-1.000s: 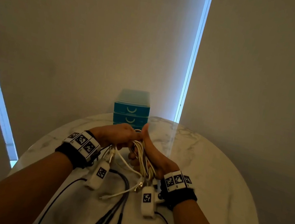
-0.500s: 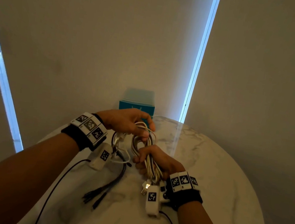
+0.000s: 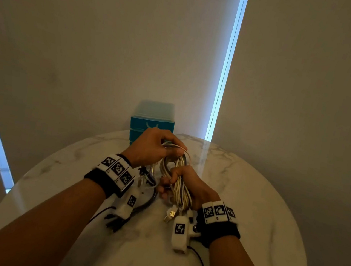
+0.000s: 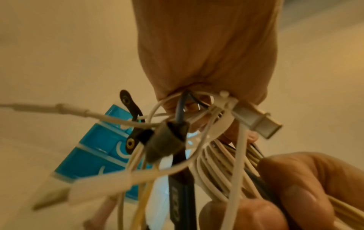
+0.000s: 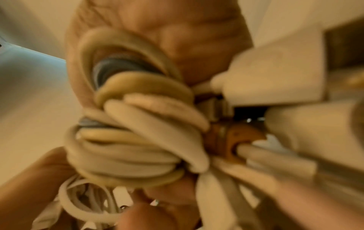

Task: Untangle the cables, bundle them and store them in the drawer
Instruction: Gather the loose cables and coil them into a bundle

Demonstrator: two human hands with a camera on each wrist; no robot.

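**Both hands on cable bundle above table**

Right hand (image 3: 187, 185) fisted round middle of white cable bundle (image 3: 178, 192), held above marble table (image 3: 249, 211); left hand (image 3: 153, 146) pinching top loops of same bundle; USB plug (image 3: 171, 214) dangling below right grip; black cables (image 3: 136, 208) lying on table; teal drawer unit (image 3: 151, 126) behind hands, drawers closed.

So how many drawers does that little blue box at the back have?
3, stacked in the blue box: top drawer, middle drawer, bottom drawer, seen from the left wrist. In the head view the left hand, gripping cables, hides the lower ones.
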